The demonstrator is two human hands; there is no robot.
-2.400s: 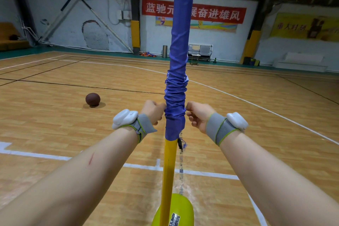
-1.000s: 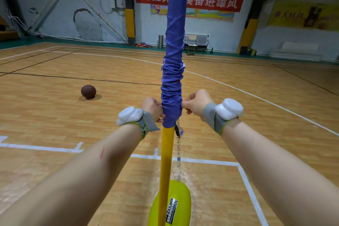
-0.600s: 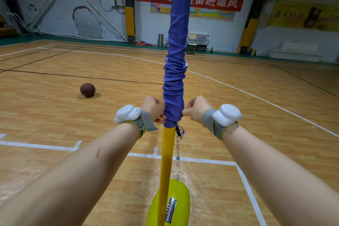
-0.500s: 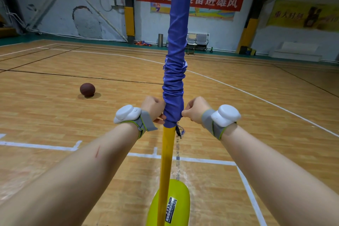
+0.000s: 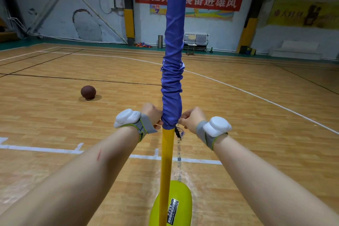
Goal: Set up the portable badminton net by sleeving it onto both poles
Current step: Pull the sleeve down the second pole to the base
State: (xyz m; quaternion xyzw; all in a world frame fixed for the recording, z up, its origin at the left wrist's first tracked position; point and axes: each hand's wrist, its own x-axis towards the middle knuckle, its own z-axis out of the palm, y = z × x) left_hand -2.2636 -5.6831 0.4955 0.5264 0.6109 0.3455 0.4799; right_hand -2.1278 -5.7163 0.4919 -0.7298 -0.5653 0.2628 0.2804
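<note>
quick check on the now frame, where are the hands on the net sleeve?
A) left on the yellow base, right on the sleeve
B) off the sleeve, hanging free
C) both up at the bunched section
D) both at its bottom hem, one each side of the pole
D: the left hand and right hand pinch the bottom hem of the blue sleeve on either side of the yellow pole, below the bunched folds.
</note>
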